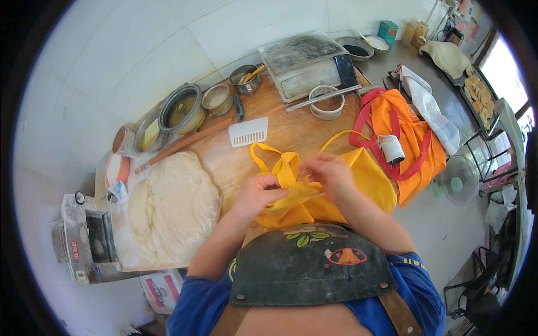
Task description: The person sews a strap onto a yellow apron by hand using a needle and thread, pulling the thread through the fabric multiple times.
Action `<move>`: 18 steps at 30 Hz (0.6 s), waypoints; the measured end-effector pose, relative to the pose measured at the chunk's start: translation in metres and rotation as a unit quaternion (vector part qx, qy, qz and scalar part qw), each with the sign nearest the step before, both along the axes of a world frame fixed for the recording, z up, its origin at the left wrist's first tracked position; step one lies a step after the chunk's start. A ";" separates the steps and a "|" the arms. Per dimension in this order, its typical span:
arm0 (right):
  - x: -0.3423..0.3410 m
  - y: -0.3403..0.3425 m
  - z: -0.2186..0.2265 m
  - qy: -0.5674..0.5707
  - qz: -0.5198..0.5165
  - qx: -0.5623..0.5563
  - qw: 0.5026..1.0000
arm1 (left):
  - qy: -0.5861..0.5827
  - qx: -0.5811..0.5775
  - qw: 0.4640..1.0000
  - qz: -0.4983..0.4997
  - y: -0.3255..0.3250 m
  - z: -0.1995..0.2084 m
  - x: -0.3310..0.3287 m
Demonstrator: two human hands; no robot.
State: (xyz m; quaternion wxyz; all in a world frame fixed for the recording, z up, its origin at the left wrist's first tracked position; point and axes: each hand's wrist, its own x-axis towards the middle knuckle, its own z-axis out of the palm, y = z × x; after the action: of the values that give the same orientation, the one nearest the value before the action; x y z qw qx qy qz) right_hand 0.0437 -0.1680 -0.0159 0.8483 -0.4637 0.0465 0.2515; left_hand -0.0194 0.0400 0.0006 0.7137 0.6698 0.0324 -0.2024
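Observation:
A yellow cloth piece with straps (367, 182), like an apron, lies bunched at the table's front edge before me. My left hand (260, 193) is closed, thumb and fingers pinching the cloth at the base of a yellow strap (287, 168). Just to the right, my right hand (330, 175) hovers close over the same spot with its fingers pinched together. Whatever sits between those fingertips is too fine to make out. A spool of white thread (394, 150) rests on an orange cloth with red straps (417, 159), right of the yellow one.
A large slab of dough (182, 204) covers the left of the wooden table (224, 162). Behind it lie a rolling pin (185, 143), a white slotted scraper (248, 133) and a metal pot (182, 109). A dusty scale (308, 61) and a white ring-shaped container (327, 106) stand farther back.

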 end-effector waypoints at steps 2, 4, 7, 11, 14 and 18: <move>0.019 -0.028 -0.013 -0.039 -0.082 0.046 0.995 | 0.042 -0.051 0.998 -0.011 0.004 0.000 -0.001; 0.035 -0.060 -0.009 0.007 -0.141 0.122 0.982 | 0.080 -0.087 0.993 -0.021 0.009 -0.004 0.000; 0.041 -0.113 0.015 -0.020 -0.176 0.219 0.959 | 0.105 -0.038 0.994 -0.002 0.014 -0.005 0.000; 0.057 -0.213 0.030 -0.095 -0.284 0.224 0.927 | 0.074 -0.075 0.994 0.008 0.020 -0.011 -0.002; 0.070 -0.259 0.036 -0.086 -0.395 0.140 0.904 | 0.059 -0.055 0.997 -0.011 0.017 -0.004 -0.002; 0.075 -0.260 0.033 -0.138 -0.363 0.009 0.921 | 0.075 0.006 0.995 -0.061 0.011 0.014 -0.002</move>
State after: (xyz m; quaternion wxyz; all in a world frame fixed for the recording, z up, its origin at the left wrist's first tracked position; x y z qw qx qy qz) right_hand 0.1187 -0.4282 0.0172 0.8834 -0.4379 0.0915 -0.1399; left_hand -0.0216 0.0506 0.0146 0.6912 0.6581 0.0459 -0.2949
